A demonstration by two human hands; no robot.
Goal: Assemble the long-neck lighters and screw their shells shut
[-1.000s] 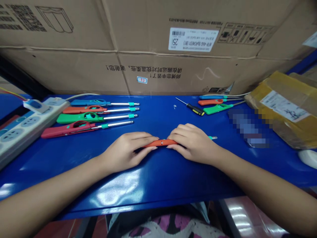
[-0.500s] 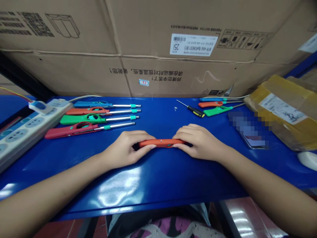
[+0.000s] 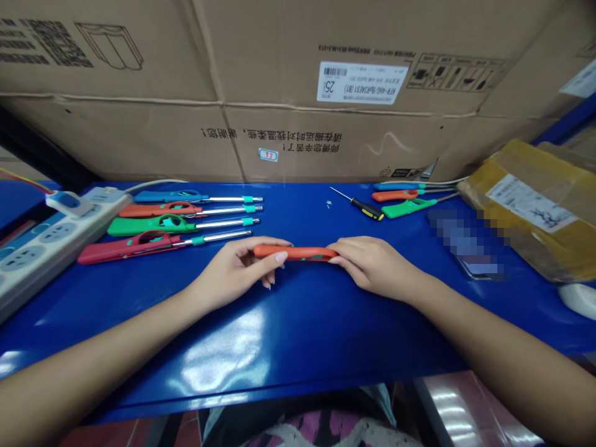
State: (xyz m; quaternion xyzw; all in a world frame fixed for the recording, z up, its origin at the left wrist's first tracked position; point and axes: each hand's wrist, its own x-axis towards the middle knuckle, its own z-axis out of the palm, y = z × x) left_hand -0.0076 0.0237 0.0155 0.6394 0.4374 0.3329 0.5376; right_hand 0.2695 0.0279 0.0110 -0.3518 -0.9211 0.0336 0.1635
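- Slip at the left: the left hand [image 3: 237, 267] holds the lighter [image 3: 302, 253] with its thumb laid over the near side and its other fingers partly hidden behind and beneath; if that thumb lifted, the rounded left end could roll or drop.
- Twist at the right: the right hand [image 3: 367, 264] pinches the right end between thumb and fingers. Uneven force from the two hands could turn the body in this small grip.
- Strain: if both hands pressed hard against each other, the shell might bend or its seam part; whether it is fully closed cannot be told here.
- Stray knock: a dropped lighter could bounce toward the red lighter [image 3: 135, 246], near the left hand, or toward the screwdriver [image 3: 365, 208] beyond the right.
- Place: the lighter lies crosswise between the hands, over the middle of the blue counter [image 3: 302, 347]; whether it touches the surface is unclear.
- Look: bright orange, smooth and slim, nearly level, with a rounded left end and green showing along its near lower edge toward the right. The right hand hides the rest, so no metal tube can be made out.
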